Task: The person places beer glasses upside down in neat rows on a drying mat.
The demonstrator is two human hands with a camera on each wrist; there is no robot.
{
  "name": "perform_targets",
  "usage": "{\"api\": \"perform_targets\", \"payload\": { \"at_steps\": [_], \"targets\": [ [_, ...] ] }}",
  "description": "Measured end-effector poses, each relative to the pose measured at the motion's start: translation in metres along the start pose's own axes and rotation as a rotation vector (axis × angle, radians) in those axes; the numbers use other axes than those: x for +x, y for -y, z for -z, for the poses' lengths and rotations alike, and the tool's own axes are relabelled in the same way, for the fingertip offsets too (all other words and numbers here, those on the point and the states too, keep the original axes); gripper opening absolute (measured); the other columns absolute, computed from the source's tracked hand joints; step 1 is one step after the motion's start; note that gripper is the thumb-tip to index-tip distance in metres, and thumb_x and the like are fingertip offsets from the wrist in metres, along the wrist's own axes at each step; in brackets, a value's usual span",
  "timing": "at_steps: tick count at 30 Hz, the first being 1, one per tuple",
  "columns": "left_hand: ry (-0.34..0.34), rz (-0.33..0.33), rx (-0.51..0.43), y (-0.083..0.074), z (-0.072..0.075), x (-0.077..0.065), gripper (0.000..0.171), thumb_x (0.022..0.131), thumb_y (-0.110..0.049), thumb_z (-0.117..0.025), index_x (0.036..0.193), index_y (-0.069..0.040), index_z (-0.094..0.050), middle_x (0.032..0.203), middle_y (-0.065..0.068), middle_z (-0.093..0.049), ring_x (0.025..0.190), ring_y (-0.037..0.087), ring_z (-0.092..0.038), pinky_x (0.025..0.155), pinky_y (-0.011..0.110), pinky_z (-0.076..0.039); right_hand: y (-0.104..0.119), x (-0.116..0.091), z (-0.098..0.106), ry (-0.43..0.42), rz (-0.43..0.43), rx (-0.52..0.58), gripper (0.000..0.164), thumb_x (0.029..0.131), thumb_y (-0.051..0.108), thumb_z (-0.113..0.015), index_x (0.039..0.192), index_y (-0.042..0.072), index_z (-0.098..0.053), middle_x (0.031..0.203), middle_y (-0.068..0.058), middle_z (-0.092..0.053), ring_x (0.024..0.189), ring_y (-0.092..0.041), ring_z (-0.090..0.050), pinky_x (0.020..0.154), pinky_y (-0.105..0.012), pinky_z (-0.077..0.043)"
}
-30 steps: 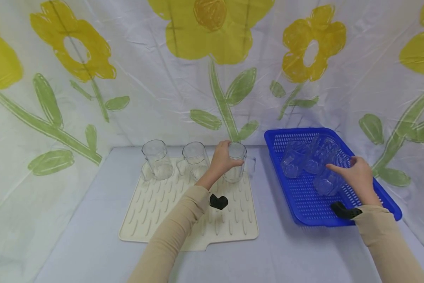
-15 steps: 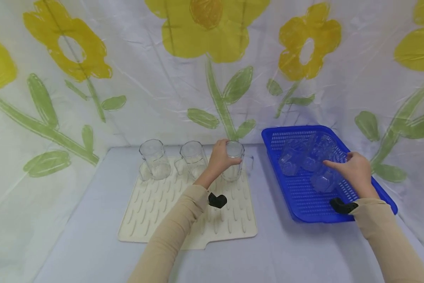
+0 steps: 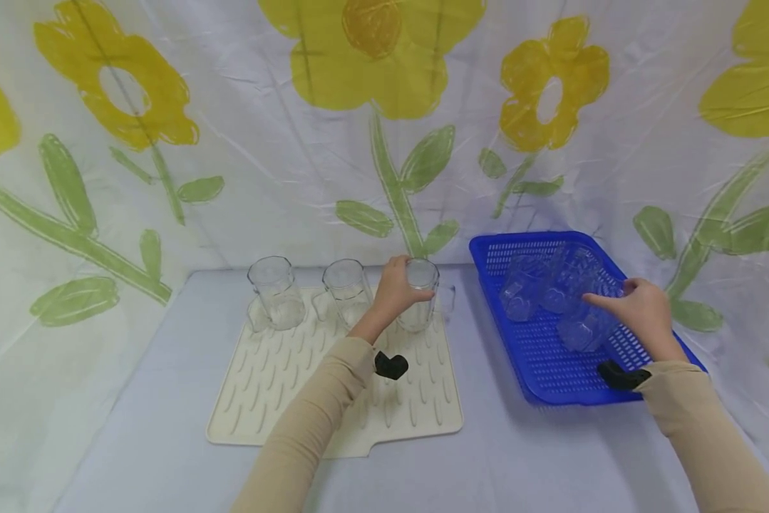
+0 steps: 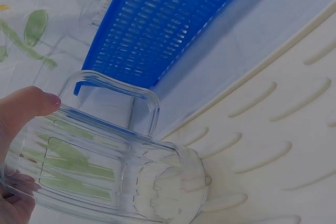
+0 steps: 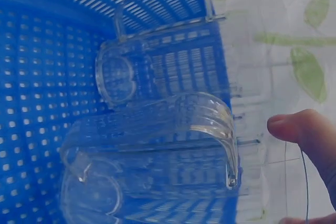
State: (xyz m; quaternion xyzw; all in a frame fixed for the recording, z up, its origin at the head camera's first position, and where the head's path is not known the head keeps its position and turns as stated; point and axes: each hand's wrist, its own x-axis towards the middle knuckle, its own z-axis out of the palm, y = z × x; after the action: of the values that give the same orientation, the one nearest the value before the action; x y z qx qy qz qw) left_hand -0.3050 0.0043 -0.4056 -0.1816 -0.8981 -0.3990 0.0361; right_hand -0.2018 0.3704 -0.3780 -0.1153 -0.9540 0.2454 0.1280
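Observation:
On the ribbed cream drying mat [image 3: 416, 410], my left hand [image 3: 393, 291] grips the upper part of a clear glass mug [image 3: 419, 313], its handle pointing right. The left wrist view has the thumb [image 4: 37, 100] against this mug's side near the mouth, and its base at the mat. Over the blue plastic basket [image 3: 507, 349], my right hand [image 3: 643, 313] holds another glass mug [image 3: 579, 331] near its rim, thumb and fingers on either side. Two more glass mugs, one at the left [image 3: 522, 288] and one behind [image 3: 570, 278], stand in the basket.
Two glass mugs, one at far left [image 3: 278, 299] and one in the middle [image 3: 348, 292], stand along the mat's back edge, handles pointing left. A white cloth covers the table [image 3: 153, 399]. Behind it hangs a flower-printed curtain [image 3: 262, 164].
The head view has turned slightly, so the scene sits a little further left. Both hands keep their places at the same mugs.

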Motion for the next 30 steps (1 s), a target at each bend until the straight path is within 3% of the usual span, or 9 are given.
{"api": "perform_targets", "payload": {
  "at_steps": [4,10,17,30],
  "targets": [
    [0.004,0.003,-0.002,0.0,0.0,0.0,0.076,0.069,-0.027,-0.078,0.127,0.004,-0.039,0.123,0.017,-0.042,0.114,0.029,-0.039,0.092,0.036,-0.036,0.004,0.0,0.006,-0.034,0.0,-0.013,0.082,0.073,0.047,-0.069,0.11,-0.022,-0.045,0.103,-0.039,-0.047,0.088,-0.048,-0.047,0.07,-0.055,-0.041],
    [0.005,0.012,0.001,0.001,-0.001,0.002,0.077,0.069,-0.027,-0.078,0.128,0.003,-0.039,0.124,0.017,-0.042,0.115,0.029,-0.039,0.092,0.036,-0.036,0.015,-0.006,0.017,-0.109,0.01,-0.017,0.08,0.07,0.049,-0.07,0.111,-0.017,-0.047,0.1,-0.033,-0.05,0.085,-0.042,-0.049,0.067,-0.054,-0.042],
    [0.008,-0.018,0.012,0.002,0.0,0.003,0.078,0.069,-0.027,-0.077,0.128,0.005,-0.038,0.123,0.018,-0.043,0.113,0.029,-0.04,0.092,0.035,-0.037,0.035,-0.018,0.038,-0.08,0.001,0.072,0.085,0.074,0.047,-0.067,0.123,-0.015,-0.038,0.112,-0.035,-0.045,0.1,-0.046,-0.044,0.079,-0.059,-0.036],
    [0.004,-0.009,0.016,0.001,-0.001,0.003,0.078,0.069,-0.027,-0.077,0.128,0.006,-0.038,0.121,0.018,-0.043,0.112,0.029,-0.04,0.091,0.035,-0.037,0.088,-0.045,0.058,-0.063,0.119,0.143,0.072,0.075,0.036,-0.071,0.123,-0.009,-0.041,0.11,-0.028,-0.048,0.098,-0.042,-0.045,0.076,-0.056,-0.037]
  ]
}}
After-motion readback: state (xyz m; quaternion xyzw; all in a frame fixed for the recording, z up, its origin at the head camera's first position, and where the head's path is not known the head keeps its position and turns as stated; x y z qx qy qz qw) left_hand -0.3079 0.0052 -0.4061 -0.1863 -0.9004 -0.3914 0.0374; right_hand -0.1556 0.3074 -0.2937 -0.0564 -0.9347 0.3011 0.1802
